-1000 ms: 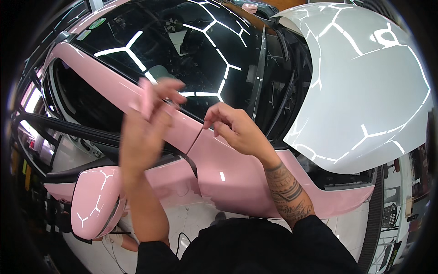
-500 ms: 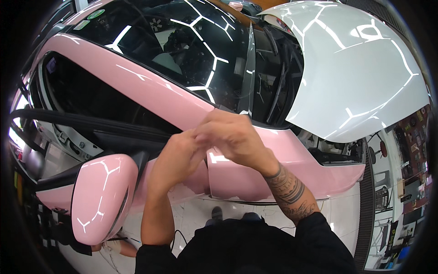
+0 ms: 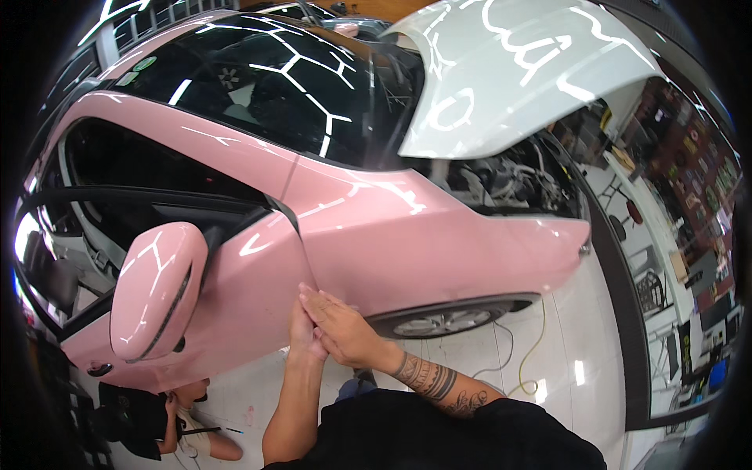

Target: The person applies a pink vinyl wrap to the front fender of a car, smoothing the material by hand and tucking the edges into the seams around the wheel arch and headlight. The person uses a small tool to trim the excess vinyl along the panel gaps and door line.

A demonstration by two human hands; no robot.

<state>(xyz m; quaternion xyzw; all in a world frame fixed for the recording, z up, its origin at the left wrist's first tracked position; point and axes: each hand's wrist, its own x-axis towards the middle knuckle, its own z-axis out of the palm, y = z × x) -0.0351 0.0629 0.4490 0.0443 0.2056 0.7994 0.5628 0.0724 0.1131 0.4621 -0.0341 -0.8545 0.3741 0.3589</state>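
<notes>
My left hand and my right hand are laid palm to palm in front of me, beside the pink car. The right hand's fingers stretch flat across the left one and hide part of it. No tool or film shows in either hand. Just beyond the fingertips is the seam between the glossy pink front fender and the pink door; whether the fingertips touch the panel I cannot tell. Tattoo bands circle my right forearm.
A pink side mirror juts out at left. The white hood stands raised over the engine bay. Below the fender is a wheel. Low at left a person in black crouches by the door. A yellow hose lies on the floor.
My hands have come down from in front of the windshield's base to the fender's lower area, and their blurred, curled fingers are now straightened. The view has shifted, showing the wheel and engine bay.
</notes>
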